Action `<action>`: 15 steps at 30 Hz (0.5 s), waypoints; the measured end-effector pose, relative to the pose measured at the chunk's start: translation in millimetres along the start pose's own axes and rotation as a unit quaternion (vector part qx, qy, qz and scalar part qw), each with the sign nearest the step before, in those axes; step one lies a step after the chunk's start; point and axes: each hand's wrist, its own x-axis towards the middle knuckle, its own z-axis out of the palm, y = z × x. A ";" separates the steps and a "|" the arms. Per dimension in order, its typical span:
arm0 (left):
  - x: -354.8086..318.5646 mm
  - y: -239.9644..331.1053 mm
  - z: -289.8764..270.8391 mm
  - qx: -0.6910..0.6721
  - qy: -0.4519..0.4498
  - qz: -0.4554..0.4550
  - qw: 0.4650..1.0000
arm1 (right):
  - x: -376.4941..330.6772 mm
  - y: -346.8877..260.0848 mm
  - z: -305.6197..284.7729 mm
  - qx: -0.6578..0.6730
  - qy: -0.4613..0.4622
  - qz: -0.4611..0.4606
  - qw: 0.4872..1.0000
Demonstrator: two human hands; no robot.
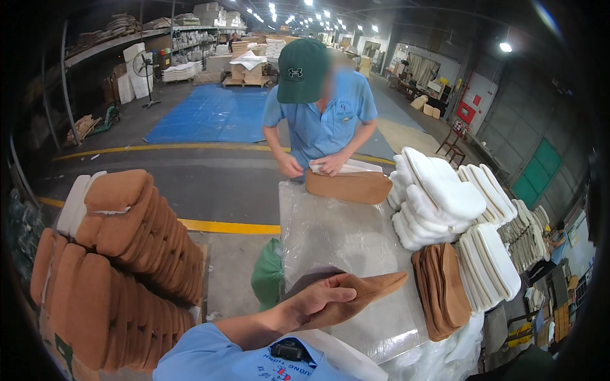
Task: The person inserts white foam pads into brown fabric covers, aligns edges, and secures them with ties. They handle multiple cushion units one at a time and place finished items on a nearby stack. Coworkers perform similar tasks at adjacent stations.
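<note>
My left hand (324,296) is closed on the edge of a brown fabric cushion cover (372,289), thumb on top and fingers hidden behind the cloth. The cover hangs flat and slack over the near end of the table, its narrow end pointing right. Below it, close to my body, a white piece (352,355) shows in part; whether it is foam or cloth I cannot tell. My right hand does not show. To the right of the cover lies a stack of flat brown covers (443,291).
Across the plastic-covered table (337,235), a co-worker (330,120) handles a brown cushion (348,187) with white padding. White cushion pads (438,184) are piled on the right. Tall stacks of brown cushions (121,273) stand at left, and a green bag (267,273) hangs beside the table.
</note>
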 end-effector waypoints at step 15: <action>21.3 -19.0 62.5 0.122 -0.187 -0.140 0.965 | -140.7 -150.7 233.8 0.026 -0.557 -0.464 0.688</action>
